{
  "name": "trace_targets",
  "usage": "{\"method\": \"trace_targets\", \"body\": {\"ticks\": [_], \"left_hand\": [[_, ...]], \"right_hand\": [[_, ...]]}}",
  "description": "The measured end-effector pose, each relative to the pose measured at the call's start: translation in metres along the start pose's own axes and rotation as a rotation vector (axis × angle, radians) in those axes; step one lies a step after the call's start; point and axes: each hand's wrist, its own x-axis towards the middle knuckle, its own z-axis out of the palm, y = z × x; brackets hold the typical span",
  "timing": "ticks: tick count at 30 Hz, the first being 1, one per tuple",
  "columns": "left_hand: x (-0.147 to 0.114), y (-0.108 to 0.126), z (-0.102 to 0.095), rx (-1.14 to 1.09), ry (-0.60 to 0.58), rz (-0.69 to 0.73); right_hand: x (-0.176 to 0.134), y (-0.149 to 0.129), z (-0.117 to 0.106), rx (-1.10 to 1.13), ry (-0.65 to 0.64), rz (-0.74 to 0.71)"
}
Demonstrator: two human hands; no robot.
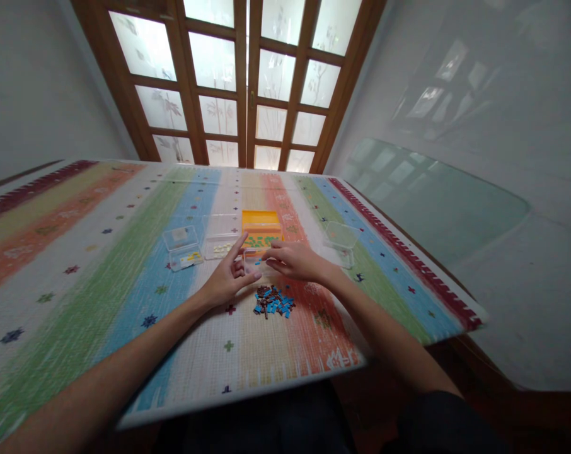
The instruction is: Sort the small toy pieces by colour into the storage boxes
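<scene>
My left hand (229, 275) rests around the left side of a small clear plastic box (249, 270). Its index finger and thumb are spread apart, the other fingers curl against the box. A few blue pieces (258, 262) lie inside. Over the right side of this box is my right hand (292, 260), fingers bent with the tips close together. Anything between those fingertips is too small to make out. Just in front of the box, a loose pile of small blue and brown building bricks (273, 301) lies on the striped tablecloth (210, 353).
Behind the hands stands a yellow box (259, 217) with green pieces (261, 241). To its left are a clear box with cream pieces (214, 249) and an open-lidded clear box with yellow pieces (185, 258). Another open clear box (342, 236) sits at the right.
</scene>
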Motion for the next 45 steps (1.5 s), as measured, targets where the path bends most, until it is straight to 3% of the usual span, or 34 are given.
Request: {"method": "trace_targets", "body": {"ticks": [6, 12, 34, 39, 45], "left_hand": [[-0.001, -0.002, -0.002, 0.009, -0.018, -0.006], [0.0, -0.006, -0.002, -0.001, -0.024, -0.002], [0.0, -0.006, -0.003, 0.013, -0.014, -0.008], [0.0, -0.005, -0.002, 0.001, -0.008, -0.022], [0.001, -0.004, -0.001, -0.013, 0.008, -0.018]], "right_hand": [[0.014, -0.006, -0.001, -0.047, -0.053, 0.035], [0.014, -0.008, -0.001, -0.035, -0.012, 0.046], [0.019, -0.009, -0.002, 0.008, -0.053, 0.086], [0.008, 0.002, -0.003, 0.074, 0.032, 0.055], [-0.022, 0.012, -0.001, 0.243, 0.102, -0.081]]}}
